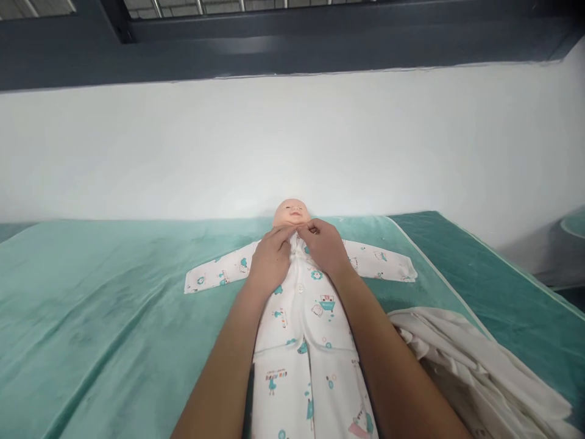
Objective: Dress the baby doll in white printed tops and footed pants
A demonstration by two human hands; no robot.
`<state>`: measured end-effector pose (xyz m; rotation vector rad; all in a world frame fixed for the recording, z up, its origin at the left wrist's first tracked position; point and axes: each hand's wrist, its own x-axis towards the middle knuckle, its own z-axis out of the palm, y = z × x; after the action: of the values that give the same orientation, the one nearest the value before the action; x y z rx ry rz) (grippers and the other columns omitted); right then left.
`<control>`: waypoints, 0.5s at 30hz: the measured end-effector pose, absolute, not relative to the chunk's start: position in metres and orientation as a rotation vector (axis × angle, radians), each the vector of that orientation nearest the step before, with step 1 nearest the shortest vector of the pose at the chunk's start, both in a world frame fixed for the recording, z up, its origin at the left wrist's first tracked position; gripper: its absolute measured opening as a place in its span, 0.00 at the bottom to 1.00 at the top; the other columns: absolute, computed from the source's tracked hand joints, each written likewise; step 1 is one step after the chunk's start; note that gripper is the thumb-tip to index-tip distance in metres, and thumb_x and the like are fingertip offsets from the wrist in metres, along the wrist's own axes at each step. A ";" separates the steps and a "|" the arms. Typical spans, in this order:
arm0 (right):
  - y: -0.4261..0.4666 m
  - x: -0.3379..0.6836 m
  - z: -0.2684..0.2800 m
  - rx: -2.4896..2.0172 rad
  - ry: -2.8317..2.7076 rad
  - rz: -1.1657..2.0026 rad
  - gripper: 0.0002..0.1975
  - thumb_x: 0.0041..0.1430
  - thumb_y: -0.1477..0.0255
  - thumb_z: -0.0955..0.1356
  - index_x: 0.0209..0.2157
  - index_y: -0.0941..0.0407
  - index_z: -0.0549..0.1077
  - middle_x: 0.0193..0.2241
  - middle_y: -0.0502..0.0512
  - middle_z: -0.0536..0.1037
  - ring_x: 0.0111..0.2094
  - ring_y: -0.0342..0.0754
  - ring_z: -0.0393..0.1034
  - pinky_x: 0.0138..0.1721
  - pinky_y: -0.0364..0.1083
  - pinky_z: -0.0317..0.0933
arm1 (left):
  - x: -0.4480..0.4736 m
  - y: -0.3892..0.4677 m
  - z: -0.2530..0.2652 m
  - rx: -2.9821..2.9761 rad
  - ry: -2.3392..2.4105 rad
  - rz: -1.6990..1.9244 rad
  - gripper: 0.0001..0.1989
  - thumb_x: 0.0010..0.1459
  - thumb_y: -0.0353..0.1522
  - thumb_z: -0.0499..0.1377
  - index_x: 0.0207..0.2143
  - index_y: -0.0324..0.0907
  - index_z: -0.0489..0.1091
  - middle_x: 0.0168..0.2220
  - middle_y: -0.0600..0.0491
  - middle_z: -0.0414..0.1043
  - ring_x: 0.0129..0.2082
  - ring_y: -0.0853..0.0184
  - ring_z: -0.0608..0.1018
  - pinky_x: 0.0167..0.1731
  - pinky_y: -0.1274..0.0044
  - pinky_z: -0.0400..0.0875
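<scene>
A baby doll (291, 211) lies on its back, its head toward the wall. It wears a white printed baby jacket (299, 305) with long sleeves spread out to both sides, above matching printed trousers (315, 396). At the neckline my left hand (273, 256) pinches the left edge of the collar. Close beside it my right hand (323, 244) has thumb and fingertips closed on the right edge of the collar, just under the doll's chin. Between my fingers the exact grip is partly hidden. Below my hands a button (300, 288) shows on the jacket front.
A green sheet (114, 317) with folds covers the surface. To the right lies a crumpled white cloth (475, 360), near my right forearm. A white wall (292, 140) rises directly behind the doll's head, with a dark window frame (292, 52) above.
</scene>
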<state>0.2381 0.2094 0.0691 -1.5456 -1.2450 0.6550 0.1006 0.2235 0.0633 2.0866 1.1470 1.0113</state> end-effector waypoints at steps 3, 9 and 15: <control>0.209 0.238 0.069 -1.476 -1.141 0.655 0.08 0.51 0.66 0.66 0.23 0.54 0.67 0.23 0.47 0.70 0.26 0.44 0.61 0.30 0.44 0.55 | 0.100 0.224 0.063 2.069 1.133 1.023 0.23 0.62 0.28 0.45 0.53 0.47 0.73 0.57 0.52 0.71 0.58 0.61 0.70 0.60 0.66 0.63; 0.209 0.238 0.067 -1.371 -1.092 0.665 0.07 0.49 0.66 0.67 0.24 0.54 0.68 0.25 0.48 0.72 0.24 0.42 0.61 0.28 0.44 0.56 | 0.097 0.217 0.069 1.880 1.060 1.099 0.13 0.59 0.30 0.53 0.40 0.48 0.77 0.53 0.55 0.74 0.56 0.62 0.73 0.59 0.67 0.64; 0.205 0.240 0.064 -1.285 -1.169 0.671 0.07 0.51 0.68 0.66 0.23 0.54 0.66 0.18 0.44 0.65 0.21 0.41 0.56 0.25 0.43 0.52 | 0.087 0.203 0.072 1.885 1.007 1.003 0.09 0.60 0.33 0.55 0.33 0.49 0.76 0.58 0.56 0.69 0.61 0.60 0.68 0.63 0.62 0.59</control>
<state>0.2402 0.2054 0.0641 -1.2848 -1.1692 0.6711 0.0868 0.2025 0.0723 1.8847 1.0074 1.0030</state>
